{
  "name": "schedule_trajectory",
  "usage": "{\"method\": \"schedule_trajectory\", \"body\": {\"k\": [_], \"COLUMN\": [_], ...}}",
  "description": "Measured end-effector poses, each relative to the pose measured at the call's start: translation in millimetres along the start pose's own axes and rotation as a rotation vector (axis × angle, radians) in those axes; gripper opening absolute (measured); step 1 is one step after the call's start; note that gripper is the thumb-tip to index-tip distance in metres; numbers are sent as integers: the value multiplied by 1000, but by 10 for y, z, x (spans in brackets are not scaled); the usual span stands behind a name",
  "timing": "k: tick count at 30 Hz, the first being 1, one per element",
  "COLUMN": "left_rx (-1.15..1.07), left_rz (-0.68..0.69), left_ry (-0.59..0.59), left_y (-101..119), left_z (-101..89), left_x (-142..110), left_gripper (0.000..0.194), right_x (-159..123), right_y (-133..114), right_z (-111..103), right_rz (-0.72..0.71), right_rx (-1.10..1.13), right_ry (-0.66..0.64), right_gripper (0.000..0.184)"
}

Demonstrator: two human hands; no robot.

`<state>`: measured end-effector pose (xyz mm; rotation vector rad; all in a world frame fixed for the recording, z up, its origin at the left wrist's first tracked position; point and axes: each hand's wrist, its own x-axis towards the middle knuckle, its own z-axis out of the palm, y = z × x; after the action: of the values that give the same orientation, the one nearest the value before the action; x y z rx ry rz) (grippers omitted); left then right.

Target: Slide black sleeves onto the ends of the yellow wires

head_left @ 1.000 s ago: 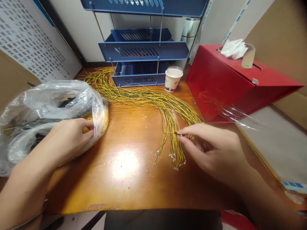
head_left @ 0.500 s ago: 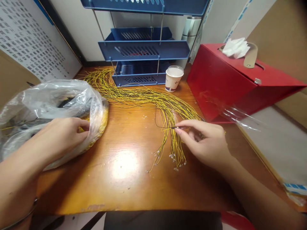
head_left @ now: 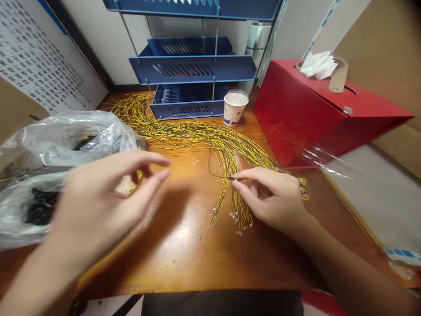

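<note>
My right hand pinches the tip of one yellow wire between thumb and forefinger, just right of the fanned ends of a long bundle of yellow wires lying across the wooden desk. My left hand hovers above the desk beside the clear plastic bag, thumb and forefinger apart, nothing seen between them. The bag holds more yellow wire and dark parts.
A blue tiered tray rack stands at the back, a paper cup next to it. A red tissue box fills the right side. A clear plastic sheet lies in front of the box. Printed paper leans at left.
My left hand has come out of the bag's mouth and moved right over the desk, fingers opening. My right hand stays pinched on the wire and has drawn slightly left.
</note>
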<state>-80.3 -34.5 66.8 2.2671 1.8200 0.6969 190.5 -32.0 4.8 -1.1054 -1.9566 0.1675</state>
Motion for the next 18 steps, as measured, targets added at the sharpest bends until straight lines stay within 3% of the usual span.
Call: {"method": "schedule_trajectory", "body": {"k": [2,4,6,9,14,18], "left_rx": [-152,-317,-453,-587,-701,-705], "left_rz": [156,169,150,178,314,326], "left_ry": [0,-68,-91,-36,-23,-6], "left_y": [268,424,474,428,304,275], "left_z": [204,428,635,861,1015,1029], "left_x": [107,228,326,376,266,224], "left_gripper": [16,17,17,16,16,17], "right_x": [-8,-16,-22,-27,-41,-60], "right_y": [2,10,22,40,44,39], "right_z": [12,24,40,70,110,121], "right_rz": [-9,-9,-3,12,70,95], "right_rx": [31,53,72,111,168,165], "right_ry": [-11,-12,-3,22,39,53], "right_gripper": [9,10,11,12,12,12]}}
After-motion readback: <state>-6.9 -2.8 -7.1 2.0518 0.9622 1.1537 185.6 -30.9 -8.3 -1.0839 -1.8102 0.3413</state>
